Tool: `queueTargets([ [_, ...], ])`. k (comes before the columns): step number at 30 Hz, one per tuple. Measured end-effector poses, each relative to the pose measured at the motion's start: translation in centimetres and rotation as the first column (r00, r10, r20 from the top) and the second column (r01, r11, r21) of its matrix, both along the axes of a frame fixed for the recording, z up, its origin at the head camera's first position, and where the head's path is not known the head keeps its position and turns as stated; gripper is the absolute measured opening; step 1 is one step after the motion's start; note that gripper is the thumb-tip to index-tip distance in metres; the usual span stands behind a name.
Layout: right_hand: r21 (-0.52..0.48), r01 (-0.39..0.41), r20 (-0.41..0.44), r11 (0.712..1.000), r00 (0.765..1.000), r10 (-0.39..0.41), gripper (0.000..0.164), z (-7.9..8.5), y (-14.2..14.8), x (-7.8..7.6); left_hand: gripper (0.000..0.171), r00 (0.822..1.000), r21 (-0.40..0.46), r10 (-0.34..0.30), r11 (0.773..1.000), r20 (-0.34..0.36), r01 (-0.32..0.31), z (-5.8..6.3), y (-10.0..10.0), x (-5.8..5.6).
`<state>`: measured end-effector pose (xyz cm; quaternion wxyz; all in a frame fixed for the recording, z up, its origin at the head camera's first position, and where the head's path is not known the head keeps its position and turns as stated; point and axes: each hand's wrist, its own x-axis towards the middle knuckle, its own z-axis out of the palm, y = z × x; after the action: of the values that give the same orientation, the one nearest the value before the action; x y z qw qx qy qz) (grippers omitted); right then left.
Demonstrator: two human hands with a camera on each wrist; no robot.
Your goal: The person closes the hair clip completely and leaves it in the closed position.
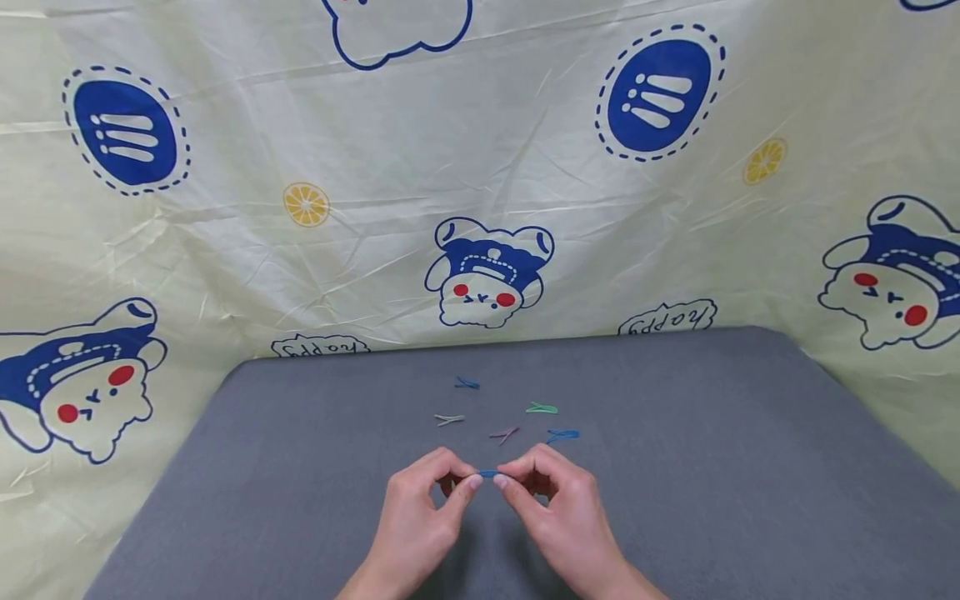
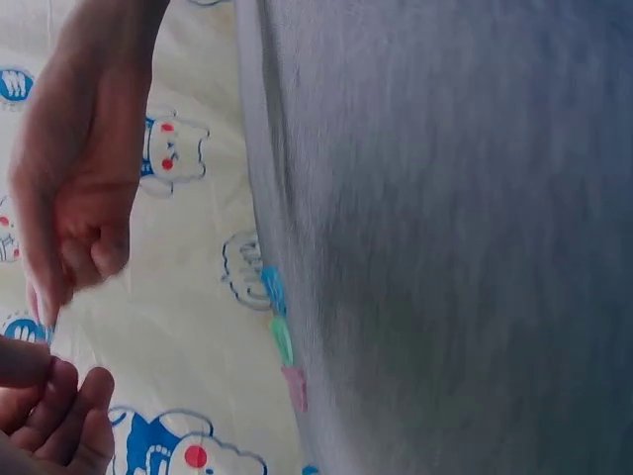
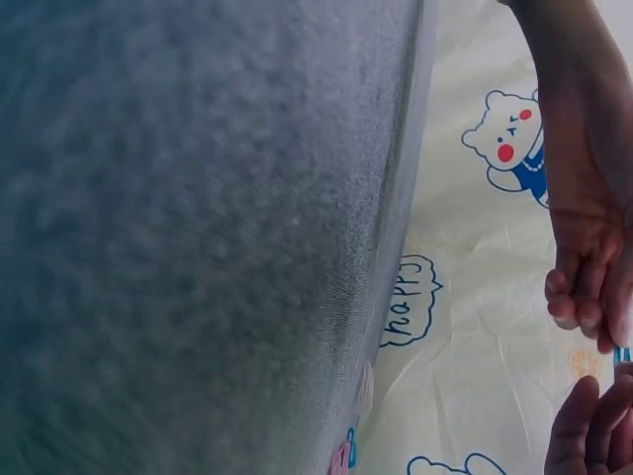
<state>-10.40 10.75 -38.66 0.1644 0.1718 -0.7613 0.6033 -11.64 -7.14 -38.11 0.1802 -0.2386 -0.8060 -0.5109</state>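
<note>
Between my two hands, a small slim blue clip is stretched level above the table, low in the middle of the head view. My left hand pinches its left end with thumb and forefinger. The right end sits between the thumb and forefinger of my right hand. Fingertips cover both ends, so only a short middle part shows. In the right wrist view, a bit of the blue clip peeks out between the fingertips at the right edge.
Beyond the hands, several V-shaped clips lie scattered on the grey table: a blue one, a pale one, a pink one, a green one and another blue one. A printed curtain hangs behind.
</note>
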Motion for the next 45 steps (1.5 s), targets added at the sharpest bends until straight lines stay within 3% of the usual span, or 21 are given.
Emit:
queueTargets([
  [9, -0.049, -0.065, 0.007, 0.997, 0.998, 0.066, 0.008, -0.1, 0.7, -0.7, 0.019, 0.991, 0.004, -0.028, 1.0, 0.132, 0.028, 0.7, -0.4, -0.3],
  [16, -0.027, -0.003, -0.106, 1.0, 0.994, 0.0, 0.018, -0.2, 0.9, -0.7, 0.012, 0.976, 0.091, -0.071, 0.994, 0.207, 0.053, 0.9, -0.6, -0.1],
  [27, -0.039, 0.014, -0.061, 0.999, 0.998, -0.016, 0.019, 0.0, 0.6, -0.8, 0.003, 0.956, 0.198, -0.152, 0.975, 0.252, 0.103, 1.3, -1.0, -0.8],
  [38, -0.06, -0.03, -0.094, 0.998, 0.995, 0.025, 0.019, -0.2, 0.9, -0.9, 0.013, 0.889, 0.3, -0.259, 0.943, 0.378, 0.147, 1.1, -0.8, -0.7],
  [41, -0.067, -0.041, -0.085, 0.997, 0.996, 0.035, 0.018, -0.3, 0.9, -0.9, 0.013, 0.882, 0.317, -0.278, 0.935, 0.38, 0.158, 1.0, -0.9, -0.7],
  [45, -0.09, -0.055, -0.061, 0.994, 0.997, 0.05, 0.016, -0.3, 0.8, -0.7, 0.011, 0.89, 0.31, -0.305, 0.929, 0.34, 0.201, 0.7, -1.2, -1.0],
])
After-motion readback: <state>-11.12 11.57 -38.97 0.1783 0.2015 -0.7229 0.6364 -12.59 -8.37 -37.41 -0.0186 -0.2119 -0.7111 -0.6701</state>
